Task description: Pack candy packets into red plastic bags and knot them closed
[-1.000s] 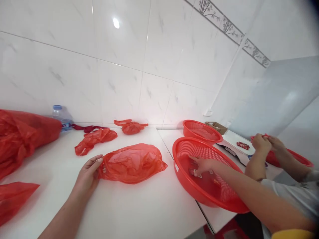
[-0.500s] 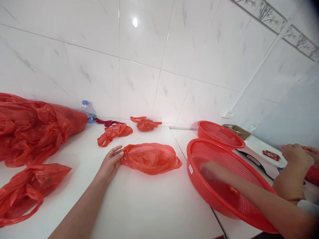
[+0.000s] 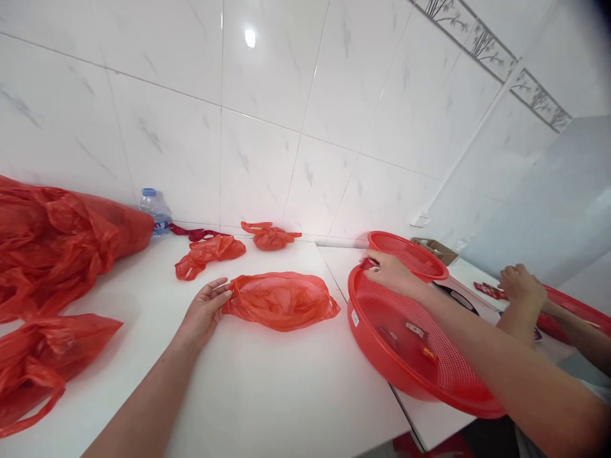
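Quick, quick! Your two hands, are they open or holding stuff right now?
Left hand: closed, pinching the edge of a red bag.
Right hand: closed, holding a small red packet.

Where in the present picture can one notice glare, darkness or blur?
Head view: a white glare spot, high on the tiled wall; head view: a dark top-right corner; head view: small packets inside the near red basket look soft and unclear.
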The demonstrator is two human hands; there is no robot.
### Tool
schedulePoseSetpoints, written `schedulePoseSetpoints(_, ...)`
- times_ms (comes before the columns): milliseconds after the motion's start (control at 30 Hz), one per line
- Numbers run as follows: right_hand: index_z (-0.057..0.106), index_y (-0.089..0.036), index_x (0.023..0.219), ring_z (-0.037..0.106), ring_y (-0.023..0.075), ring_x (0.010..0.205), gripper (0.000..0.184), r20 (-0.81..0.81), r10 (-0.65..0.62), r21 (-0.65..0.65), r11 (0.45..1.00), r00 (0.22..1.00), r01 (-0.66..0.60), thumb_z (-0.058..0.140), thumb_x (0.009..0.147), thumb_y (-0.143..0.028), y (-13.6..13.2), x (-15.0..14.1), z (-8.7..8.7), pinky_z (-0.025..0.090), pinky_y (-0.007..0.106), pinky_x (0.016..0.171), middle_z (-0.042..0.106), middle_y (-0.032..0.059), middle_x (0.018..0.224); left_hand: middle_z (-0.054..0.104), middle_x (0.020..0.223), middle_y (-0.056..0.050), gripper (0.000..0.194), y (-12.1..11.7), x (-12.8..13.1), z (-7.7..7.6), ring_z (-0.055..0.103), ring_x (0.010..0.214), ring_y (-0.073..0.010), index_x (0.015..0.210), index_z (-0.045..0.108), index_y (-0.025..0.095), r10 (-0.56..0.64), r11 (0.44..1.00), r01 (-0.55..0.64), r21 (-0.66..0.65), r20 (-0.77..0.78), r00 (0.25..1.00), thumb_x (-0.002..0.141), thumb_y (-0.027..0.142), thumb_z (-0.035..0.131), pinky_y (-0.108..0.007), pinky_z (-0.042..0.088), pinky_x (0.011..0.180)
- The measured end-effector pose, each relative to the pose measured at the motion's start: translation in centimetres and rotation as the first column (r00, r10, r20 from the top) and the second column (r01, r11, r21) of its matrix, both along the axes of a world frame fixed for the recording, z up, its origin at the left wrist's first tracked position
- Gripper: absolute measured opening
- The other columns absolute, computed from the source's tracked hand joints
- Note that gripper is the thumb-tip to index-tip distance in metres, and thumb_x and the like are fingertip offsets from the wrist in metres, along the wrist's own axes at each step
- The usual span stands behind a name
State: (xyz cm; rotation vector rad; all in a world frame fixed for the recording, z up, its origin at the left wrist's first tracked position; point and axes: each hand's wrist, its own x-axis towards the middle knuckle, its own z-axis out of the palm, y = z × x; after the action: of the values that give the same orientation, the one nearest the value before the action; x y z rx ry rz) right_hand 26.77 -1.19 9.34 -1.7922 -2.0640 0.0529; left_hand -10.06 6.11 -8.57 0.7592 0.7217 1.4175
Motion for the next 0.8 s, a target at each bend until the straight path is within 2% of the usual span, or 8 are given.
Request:
schedulePoseSetpoints(100,0.057,-0.021,0.089,0.048,0.0105,0.065,0.02,-0.044,0.201,-0.109,0.973,0.979,-0.205,0.048,0.071,-0.016,2.0,-4.3,-0.3,0.036,0.021,0.058,0.057,-0.0025,0.075,0.066,0.09,-0.002,0.045,-0.1,0.0,0.0,0.065,0.079,-0.0111,0.103,0.06,0.019,-0.003,1.0,0.003,-0.005,0.008,1.0,0.062,0.014,0.078,-0.02,0.053,0.072)
schedulePoseSetpoints(200,0.058,-0.021,0.085,0.047,0.0099,0.064,0.019,-0.056,0.411,-0.232,0.881,0.91,-0.413,0.048,0.071,-0.014,4.1,-9.0,-2.3,0.035,0.021,0.058,0.057,-0.003,0.075,0.066,0.091,-0.002,0.047,-0.2,0.0,0.1,0.065,0.079,-0.0112,0.104,0.06,0.019,-0.016,1.0,0.016,0.004,0.009,1.0,0.061,0.014,0.078,-0.02,0.054,0.072)
schedulePoseSetpoints(300,0.06,-0.021,0.09,0.051,0.012,0.069,0.022,-0.003,0.479,-0.342,0.824,0.878,-0.451,0.052,0.07,-0.014,6.0,-12.2,-4.5,0.037,0.022,0.059,0.059,0.0,0.085,0.065,0.092,-0.003,0.047,-0.3,0.0,0.2,0.065,0.078,-0.0116,0.104,0.059,0.019,-0.019,1.0,0.019,0.009,0.007,1.0,0.061,0.014,0.079,-0.021,0.054,0.072)
schedulePoseSetpoints(400,0.06,-0.027,0.109,0.056,0.0183,0.087,0.039,0.028,0.507,-0.409,0.793,0.862,-0.453,0.064,0.069,-0.025,6.9,-12.9,-5.0,0.042,0.026,0.067,0.057,0.004,0.109,0.065,0.091,-0.002,0.048,-0.3,0.0,0.3,0.065,0.078,-0.0118,0.104,0.059,0.019,-0.022,1.0,0.022,0.006,0.003,1.0,0.061,0.014,0.079,-0.021,0.054,0.071)
schedulePoseSetpoints(467,0.055,-0.03,0.12,0.055,0.0209,0.098,0.051,0.007,0.479,-0.377,0.814,0.878,-0.441,0.066,0.071,-0.03,6.8,-12.0,-4.2,0.043,0.028,0.075,0.056,0.0049,0.118,0.064,0.091,-0.002,0.048,-0.3,0.0,0.3,0.065,0.079,-0.0116,0.104,0.059,0.019,-0.027,1.0,0.027,0.004,-0.005,1.0,0.061,0.014,0.078,-0.02,0.054,0.071)
schedulePoseSetpoints(533,0.052,-0.029,0.125,0.056,0.0199,0.101,0.05,-0.012,0.409,-0.315,0.864,0.912,-0.392,0.062,0.075,-0.032,6.3,-9.9,-2.9,0.044,0.028,0.079,0.057,0.0054,0.12,0.064,0.091,-0.002,0.047,-0.2,0.1,0.3,0.065,0.079,-0.0114,0.104,0.059,0.019,-0.035,0.999,0.036,0.007,-0.013,0.999,0.061,0.014,0.078,-0.02,0.054,0.07)
schedulePoseSetpoints(667,0.057,-0.027,0.118,0.059,0.018,0.092,0.04,0.14,0.153,-0.25,0.962,0.978,-0.115,0.061,0.078,-0.032,4.2,-3.5,-0.5,0.045,0.028,0.077,0.063,0.0042,0.109,0.065,0.091,-0.002,0.046,-0.1,0.2,0.4,0.065,0.078,-0.0116,0.102,0.061,0.019,-0.036,0.999,0.036,0.013,-0.017,0.999,0.06,0.012,0.078,-0.02,0.055,0.07)
schedulePoseSetpoints(800,0.062,-0.021,0.107,0.061,0.0149,0.074,0.025,0.288,-0.11,-0.306,0.931,0.951,0.2,0.057,0.084,-0.031,0.3,2.6,0.1,0.047,0.026,0.066,0.065,0.0033,0.092,0.066,0.09,-0.002,0.046,-0.1,0.2,0.6,0.065,0.077,-0.012,0.101,0.062,0.019,-0.035,0.999,0.035,0.001,-0.032,0.999,0.059,0.012,0.078,-0.019,0.055,0.068)
